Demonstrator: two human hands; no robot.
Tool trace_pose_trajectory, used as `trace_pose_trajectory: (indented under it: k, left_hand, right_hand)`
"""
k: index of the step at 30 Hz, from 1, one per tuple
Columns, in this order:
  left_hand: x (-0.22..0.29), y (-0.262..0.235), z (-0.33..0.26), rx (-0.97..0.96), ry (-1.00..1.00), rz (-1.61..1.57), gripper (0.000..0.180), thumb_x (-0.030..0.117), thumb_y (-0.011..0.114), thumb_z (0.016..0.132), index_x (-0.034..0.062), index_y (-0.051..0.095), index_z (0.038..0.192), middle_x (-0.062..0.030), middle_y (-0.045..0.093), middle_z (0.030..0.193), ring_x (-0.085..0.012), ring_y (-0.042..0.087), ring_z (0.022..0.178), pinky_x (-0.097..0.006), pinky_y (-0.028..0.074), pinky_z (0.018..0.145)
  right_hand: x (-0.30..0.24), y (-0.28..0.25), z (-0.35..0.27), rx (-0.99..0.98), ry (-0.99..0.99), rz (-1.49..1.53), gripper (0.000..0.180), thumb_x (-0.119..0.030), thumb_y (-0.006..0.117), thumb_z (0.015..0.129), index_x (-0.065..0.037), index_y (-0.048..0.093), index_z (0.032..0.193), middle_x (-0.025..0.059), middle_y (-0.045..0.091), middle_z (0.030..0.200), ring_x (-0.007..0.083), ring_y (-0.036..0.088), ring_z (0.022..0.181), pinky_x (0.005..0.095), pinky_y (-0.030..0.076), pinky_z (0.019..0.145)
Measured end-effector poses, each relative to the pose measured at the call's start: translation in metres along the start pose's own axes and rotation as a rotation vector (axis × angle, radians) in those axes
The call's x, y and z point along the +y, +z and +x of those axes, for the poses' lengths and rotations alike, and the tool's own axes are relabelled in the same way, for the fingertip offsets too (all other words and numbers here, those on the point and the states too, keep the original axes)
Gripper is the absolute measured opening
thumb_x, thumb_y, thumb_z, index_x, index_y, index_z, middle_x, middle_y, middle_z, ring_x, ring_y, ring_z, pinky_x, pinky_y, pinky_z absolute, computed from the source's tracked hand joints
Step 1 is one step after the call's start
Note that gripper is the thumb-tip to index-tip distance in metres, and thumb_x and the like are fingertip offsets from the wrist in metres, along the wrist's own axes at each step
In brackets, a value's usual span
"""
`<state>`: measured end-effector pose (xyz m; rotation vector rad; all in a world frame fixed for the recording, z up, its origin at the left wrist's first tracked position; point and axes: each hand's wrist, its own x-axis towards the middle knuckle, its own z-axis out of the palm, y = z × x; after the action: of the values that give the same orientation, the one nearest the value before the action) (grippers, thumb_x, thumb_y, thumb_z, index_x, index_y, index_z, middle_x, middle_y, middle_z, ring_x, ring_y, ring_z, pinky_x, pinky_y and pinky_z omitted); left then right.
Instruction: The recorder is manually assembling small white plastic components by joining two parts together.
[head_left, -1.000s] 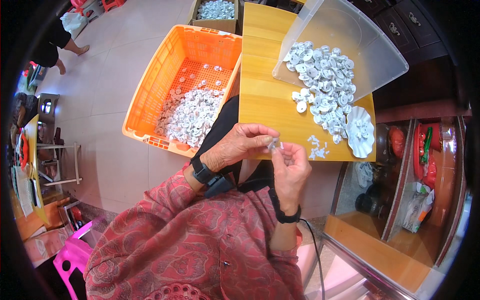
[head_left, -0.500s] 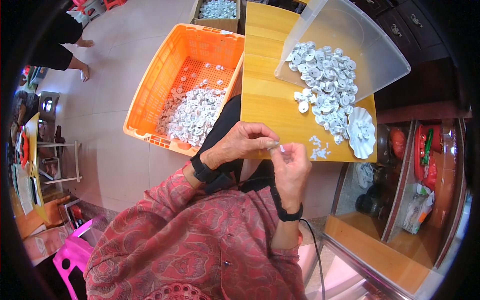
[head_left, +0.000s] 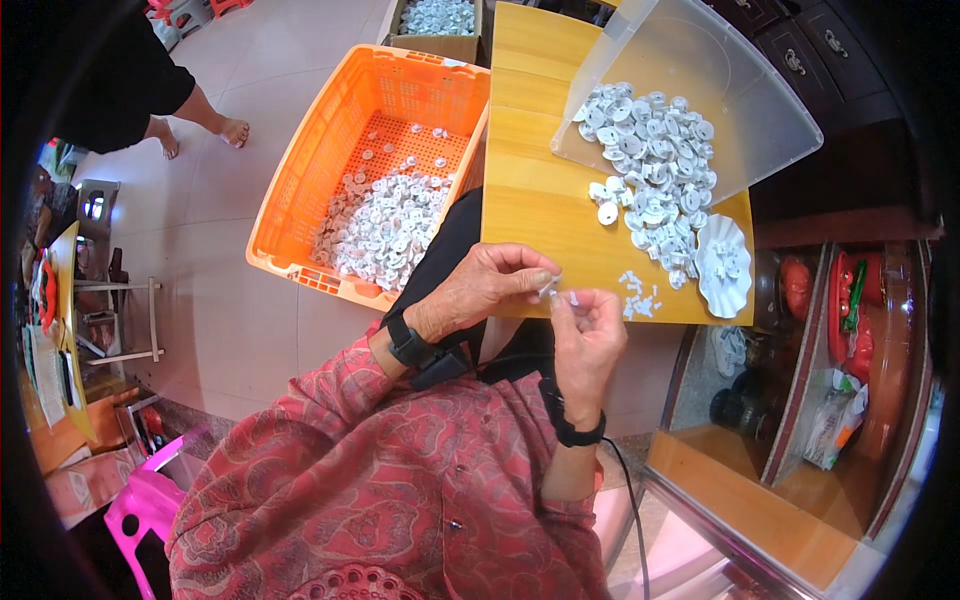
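Note:
My left hand (head_left: 482, 288) pinches a small white plastic part (head_left: 548, 287) between thumb and forefinger, just over the near edge of the yellow table (head_left: 530, 110). Close beside it, my right hand (head_left: 590, 335) is closed with a tiny white plastic piece (head_left: 573, 299) at its fingertips. The two parts look slightly apart. To the right of my hands lie several tiny white pieces (head_left: 636, 296) on the wood. Beyond them spreads a heap of round white plastic parts (head_left: 655, 150), spilling from a tipped clear plastic bin (head_left: 745, 110). A white scalloped dish (head_left: 722, 290) holds more small pieces.
An orange plastic crate (head_left: 290, 190) with many white parts stands left of the table. Behind it is a cardboard box (head_left: 440, 46) of similar parts. Another person's bare feet (head_left: 234, 131) are at upper left. Shelves (head_left: 790, 400) stand on the right, a pink stool (head_left: 150, 505) at lower left.
My right hand has shifted slightly right, widening the gap between the fingertips of both hands. The other person at upper left has stepped to the right, nearer the crate.

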<state>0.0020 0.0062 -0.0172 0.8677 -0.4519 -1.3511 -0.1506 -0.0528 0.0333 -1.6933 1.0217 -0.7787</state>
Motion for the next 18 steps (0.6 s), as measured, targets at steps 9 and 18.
trace_pose_trajectory:
  k: [9, 18]
  left_hand:
    - [-0.0025, 0.0073, -0.0012, 0.012, 0.057, 0.071, 0.02, 0.011, 0.068, 0.095, -0.0015, 0.07, 0.11, -0.0025, 0.069, 0.093, -0.0085, 0.063, 0.085, -0.024, 0.054, 0.079]
    - [0.0072, 0.0042, -0.0042, 0.03, 0.031, -0.088, 0.021, 0.013, 0.067, 0.096, -0.0021, 0.069, 0.11, -0.0042, 0.07, 0.096, -0.009, 0.064, 0.08, -0.021, 0.054, 0.075]
  right_hand:
    - [0.0022, 0.0045, -0.0005, 0.041, -0.059, -0.008, 0.017, -0.002, 0.071, 0.088, 0.002, 0.055, 0.093, 0.0085, 0.067, 0.083, 0.0105, 0.064, 0.07, 0.0261, 0.052, 0.064]
    - [0.0047, 0.0054, -0.0011, 0.015, 0.005, 0.16, 0.018, 0.0, 0.069, 0.09, 0.003, 0.054, 0.099, 0.0087, 0.067, 0.089, 0.0099, 0.063, 0.077, 0.024, 0.052, 0.069]
